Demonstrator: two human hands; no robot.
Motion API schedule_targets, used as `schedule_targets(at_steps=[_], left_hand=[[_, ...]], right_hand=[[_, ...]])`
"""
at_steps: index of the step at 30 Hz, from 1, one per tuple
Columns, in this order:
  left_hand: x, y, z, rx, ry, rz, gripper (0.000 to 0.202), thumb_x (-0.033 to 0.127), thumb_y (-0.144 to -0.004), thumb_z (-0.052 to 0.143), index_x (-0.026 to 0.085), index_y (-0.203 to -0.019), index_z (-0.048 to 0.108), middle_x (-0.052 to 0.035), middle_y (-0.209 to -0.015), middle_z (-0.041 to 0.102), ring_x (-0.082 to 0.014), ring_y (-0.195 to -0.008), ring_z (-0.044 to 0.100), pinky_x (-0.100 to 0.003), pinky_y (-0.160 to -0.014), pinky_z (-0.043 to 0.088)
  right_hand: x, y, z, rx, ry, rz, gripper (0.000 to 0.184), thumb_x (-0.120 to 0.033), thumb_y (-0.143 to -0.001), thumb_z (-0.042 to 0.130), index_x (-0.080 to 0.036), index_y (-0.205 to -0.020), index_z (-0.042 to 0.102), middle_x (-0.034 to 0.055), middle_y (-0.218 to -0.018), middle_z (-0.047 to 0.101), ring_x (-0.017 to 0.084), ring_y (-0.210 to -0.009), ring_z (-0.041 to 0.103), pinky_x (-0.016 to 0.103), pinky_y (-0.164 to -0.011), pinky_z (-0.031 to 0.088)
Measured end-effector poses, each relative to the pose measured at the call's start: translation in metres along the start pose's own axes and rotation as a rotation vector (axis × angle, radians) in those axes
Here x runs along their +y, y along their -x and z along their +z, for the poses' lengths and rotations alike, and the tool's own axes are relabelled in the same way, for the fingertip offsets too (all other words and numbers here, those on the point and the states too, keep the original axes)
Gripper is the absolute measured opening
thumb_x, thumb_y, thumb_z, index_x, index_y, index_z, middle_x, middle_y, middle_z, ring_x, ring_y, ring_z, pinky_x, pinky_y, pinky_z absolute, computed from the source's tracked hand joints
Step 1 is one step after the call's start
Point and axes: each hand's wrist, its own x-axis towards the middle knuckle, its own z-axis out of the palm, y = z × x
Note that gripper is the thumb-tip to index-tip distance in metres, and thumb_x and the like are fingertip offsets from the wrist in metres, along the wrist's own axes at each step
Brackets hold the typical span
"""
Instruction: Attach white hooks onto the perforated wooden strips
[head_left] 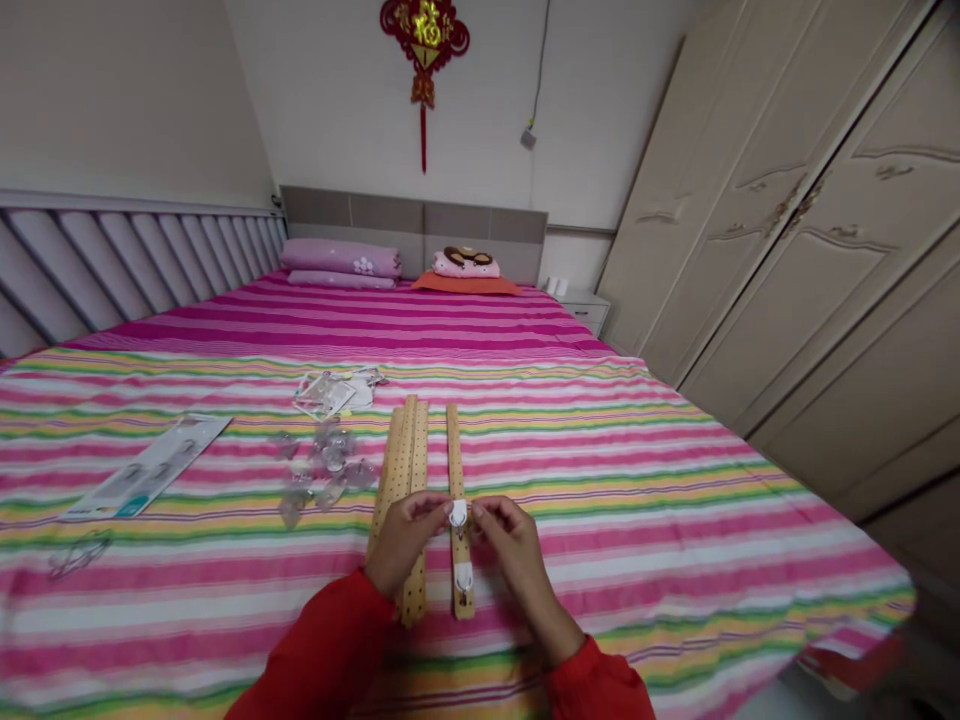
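A narrow wooden strip with holes lies lengthwise on the striped bed cover. Over its middle is a small white hook with a metal loop. The thumb and fingers of my left hand pinch the hook's left edge. From the other side, the closed fingertips of my right hand meet its right edge. A second white hook sits nearer me on the same strip. Several more perforated wooden strips lie side by side, partly beneath my left hand.
Clear plastic pieces are heaped left of the strips, with plastic packets behind. A long blister card and a thin wire-like bundle lie further left. Folded bedding rests by the headboard; a wardrobe stands right.
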Motion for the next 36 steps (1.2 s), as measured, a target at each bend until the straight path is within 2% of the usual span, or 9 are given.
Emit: schedule_targets(at_steps=[3, 6, 9, 13, 22, 36], left_hand=[[-0.002, -0.008, 0.002, -0.027, -0.013, -0.037, 0.037, 0.043, -0.057, 0.074, 0.014, -0.079, 0.070, -0.0043, -0.069, 0.069, -0.0148, -0.065, 0.062, -0.026, -0.064, 0.048], [-0.009, -0.013, 0.005, 0.020, -0.019, -0.063, 0.036, 0.041, -0.053, 0.075, 0.014, -0.076, 0.068, -0.0018, -0.063, 0.066, -0.0141, -0.060, 0.060, -0.027, -0.061, 0.047], [-0.020, -0.013, 0.008, 0.060, -0.053, -0.044, 0.030, 0.037, -0.052, 0.074, 0.015, -0.070, 0.065, 0.0010, -0.057, 0.062, -0.0139, -0.056, 0.059, -0.026, -0.057, 0.046], [-0.032, -0.011, 0.012, 0.094, -0.154, 0.012, 0.021, 0.034, -0.055, 0.068, 0.016, -0.065, 0.063, -0.0004, -0.059, 0.063, -0.0148, -0.056, 0.058, -0.027, -0.054, 0.045], [-0.047, -0.013, 0.013, 0.140, -0.298, 0.133, 0.011, 0.030, -0.060, 0.062, 0.019, -0.060, 0.062, -0.0012, -0.059, 0.065, -0.0175, -0.059, 0.061, -0.028, -0.058, 0.046], [-0.047, -0.014, 0.016, 0.142, -0.315, 0.130, 0.005, 0.024, -0.060, 0.058, 0.020, -0.058, 0.061, 0.0001, -0.056, 0.063, -0.0164, -0.058, 0.060, -0.027, -0.057, 0.046]], right_hand=[[0.008, -0.013, -0.001, -0.027, -0.046, 0.072, 0.034, -0.046, -0.057, 0.079, -0.016, -0.068, 0.067, -0.0007, -0.053, 0.064, 0.012, -0.046, 0.054, 0.024, -0.048, 0.043], [0.022, -0.020, -0.002, -0.032, -0.079, 0.131, 0.036, -0.046, -0.053, 0.081, -0.016, -0.065, 0.065, -0.0006, -0.048, 0.063, 0.012, -0.041, 0.054, 0.024, -0.044, 0.043], [0.037, -0.020, -0.004, -0.005, -0.109, 0.179, 0.036, -0.043, -0.051, 0.082, -0.015, -0.063, 0.063, -0.0005, -0.046, 0.063, 0.011, -0.039, 0.054, 0.023, -0.042, 0.043], [0.049, -0.017, -0.006, 0.034, -0.116, 0.211, 0.030, -0.037, -0.053, 0.080, -0.013, -0.061, 0.064, -0.0003, -0.044, 0.063, 0.009, -0.037, 0.053, 0.020, -0.040, 0.040], [0.057, -0.016, -0.003, 0.073, -0.083, 0.200, 0.019, -0.029, -0.053, 0.077, -0.015, -0.055, 0.065, -0.0016, -0.041, 0.060, 0.009, -0.036, 0.050, 0.020, -0.038, 0.036], [0.063, -0.017, -0.003, 0.118, -0.030, 0.215, 0.014, -0.026, -0.054, 0.072, -0.016, -0.054, 0.062, -0.0044, -0.037, 0.055, 0.008, -0.033, 0.045, 0.019, -0.036, 0.033]])
